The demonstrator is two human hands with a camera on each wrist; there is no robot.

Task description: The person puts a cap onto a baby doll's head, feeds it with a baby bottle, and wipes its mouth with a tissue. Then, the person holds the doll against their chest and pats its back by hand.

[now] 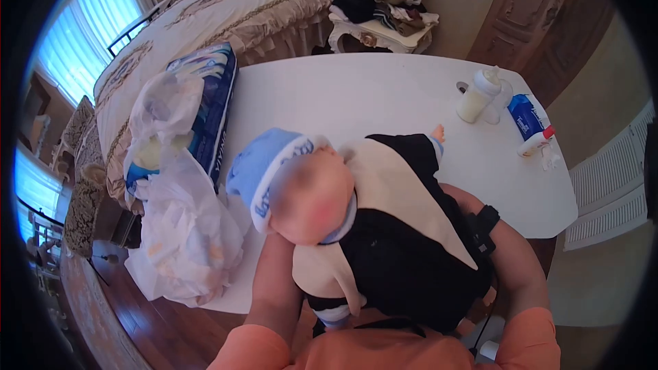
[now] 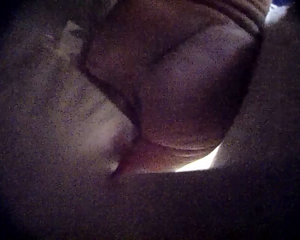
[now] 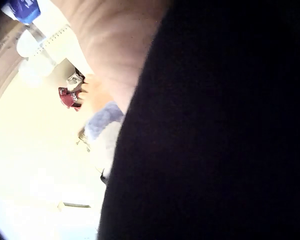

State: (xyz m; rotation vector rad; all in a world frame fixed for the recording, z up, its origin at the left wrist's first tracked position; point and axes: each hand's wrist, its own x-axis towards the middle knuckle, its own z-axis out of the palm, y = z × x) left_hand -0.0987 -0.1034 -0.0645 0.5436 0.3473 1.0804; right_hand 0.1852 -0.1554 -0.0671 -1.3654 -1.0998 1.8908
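Note:
A baby doll point(image 1: 404, 219) in a black and beige outfit and a blue knit cap point(image 1: 250, 171) lies tilted across the person's arms, in front of the chest. Beneath its head and shoulders passes the left forearm; the left hand point(image 2: 190, 95) shows only dimly in the dark left wrist view, its fingers hidden. The right hand point(image 1: 462, 200) curves round the doll's side and behind its back, holding it. In the right wrist view the right palm point(image 3: 120, 45) lies against the black cloth point(image 3: 215, 125), fingertips hidden. The doll's small hand point(image 1: 439, 133) sticks out of its far sleeve.
On the white table point(image 1: 322, 89) a blue diaper pack point(image 1: 223, 89) and a crumpled white plastic bag point(image 1: 185, 233) lie at left. At right stand a milk bottle point(image 1: 473, 103), a blue packet point(image 1: 526, 116) and a red-capped bottle point(image 1: 534, 144). A bed point(image 1: 274, 3) is behind.

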